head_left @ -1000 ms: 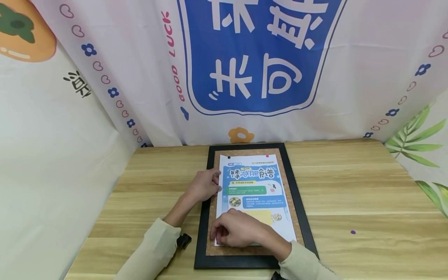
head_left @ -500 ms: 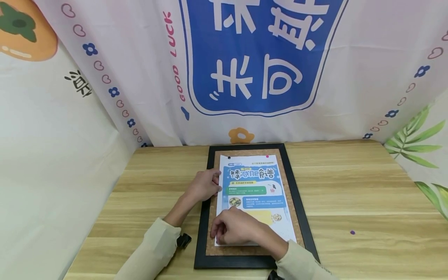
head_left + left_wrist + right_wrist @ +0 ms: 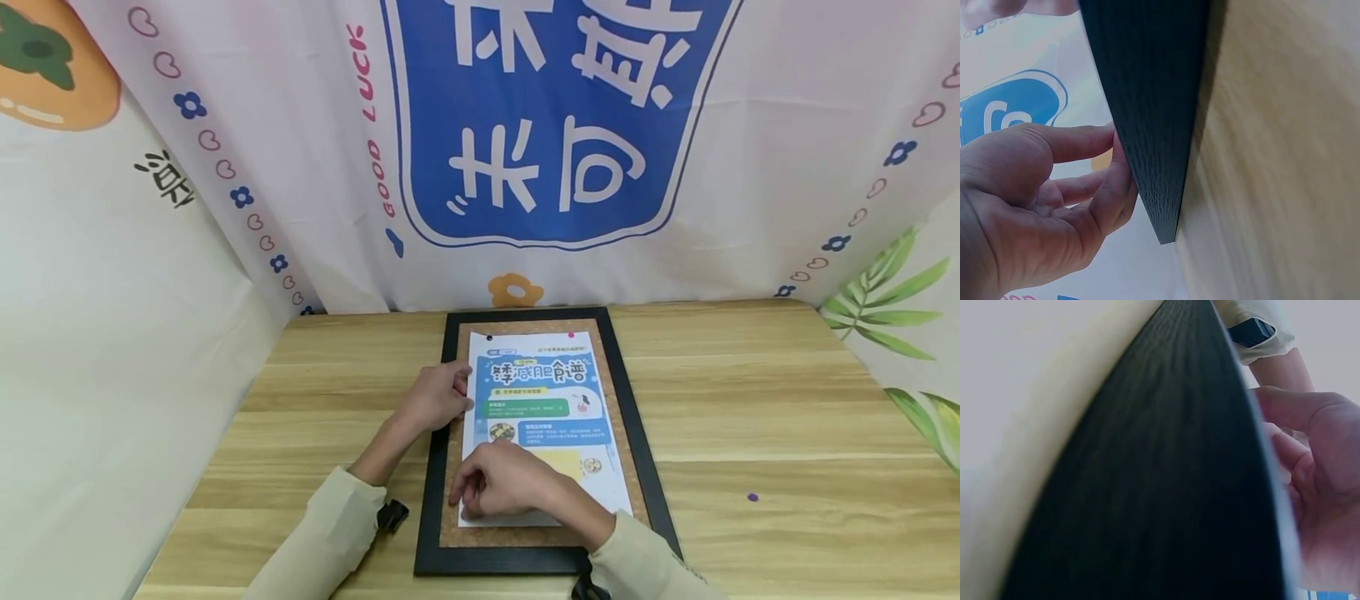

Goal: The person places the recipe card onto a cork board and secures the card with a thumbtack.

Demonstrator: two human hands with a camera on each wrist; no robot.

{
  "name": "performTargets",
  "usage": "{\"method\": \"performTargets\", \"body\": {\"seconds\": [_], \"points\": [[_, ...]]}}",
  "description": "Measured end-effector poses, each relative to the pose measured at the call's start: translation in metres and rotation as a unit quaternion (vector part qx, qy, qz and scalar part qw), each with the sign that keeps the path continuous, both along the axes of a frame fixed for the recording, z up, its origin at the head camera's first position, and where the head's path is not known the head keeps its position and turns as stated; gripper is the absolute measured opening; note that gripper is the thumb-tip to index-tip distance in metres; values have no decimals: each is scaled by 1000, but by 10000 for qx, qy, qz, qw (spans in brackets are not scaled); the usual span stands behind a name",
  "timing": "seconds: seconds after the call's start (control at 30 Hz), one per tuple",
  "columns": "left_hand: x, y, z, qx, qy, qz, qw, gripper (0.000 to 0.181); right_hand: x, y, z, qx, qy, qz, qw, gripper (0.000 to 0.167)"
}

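A printed sheet of paper [image 3: 555,417] lies on a black-framed cork board [image 3: 641,483] on the table. A black pushpin [image 3: 490,337] and a pink pushpin [image 3: 571,335] sit at its top corners. My left hand [image 3: 438,396] rests at the paper's left edge, thumb and fingertips touching down; in the left wrist view the frame's side [image 3: 1147,112] hides the fingertips. At the paper's lower left corner, my right hand [image 3: 504,482] presses down with bent index finger and thumb. Whatever lies between those fingertips is hidden, also behind the frame in the right wrist view.
A small purple pushpin [image 3: 753,497] lies on the wooden table [image 3: 735,400] to the right of the board. Behind the table's far edge hangs a printed curtain [image 3: 322,167]. Dark wrist cameras [image 3: 392,516] are strapped at both sleeves.
The right wrist and sleeve have shifted slightly left and up, while the fingertips stay at the same corner. The left hand keeps its place; the whole view drifts slightly.
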State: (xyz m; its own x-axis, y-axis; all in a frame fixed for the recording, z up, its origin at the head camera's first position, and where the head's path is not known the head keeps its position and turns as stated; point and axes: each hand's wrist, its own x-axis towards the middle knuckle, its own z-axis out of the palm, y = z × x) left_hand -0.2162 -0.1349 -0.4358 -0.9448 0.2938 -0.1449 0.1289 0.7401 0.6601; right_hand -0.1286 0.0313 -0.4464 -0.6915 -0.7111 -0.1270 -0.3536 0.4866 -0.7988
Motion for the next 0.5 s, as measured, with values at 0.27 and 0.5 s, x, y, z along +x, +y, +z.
{"method": "performTargets", "body": {"seconds": [0.27, 0.5], "points": [[-1, 1, 2, -21, -1, 33, 10000, 52, 1, -3, 4, 64, 169, -165, 9997, 17], [-1, 0, 1, -17, -41, 34, 10000, 53, 2, -3, 3, 147, 245, -146, 9995, 18]]}}
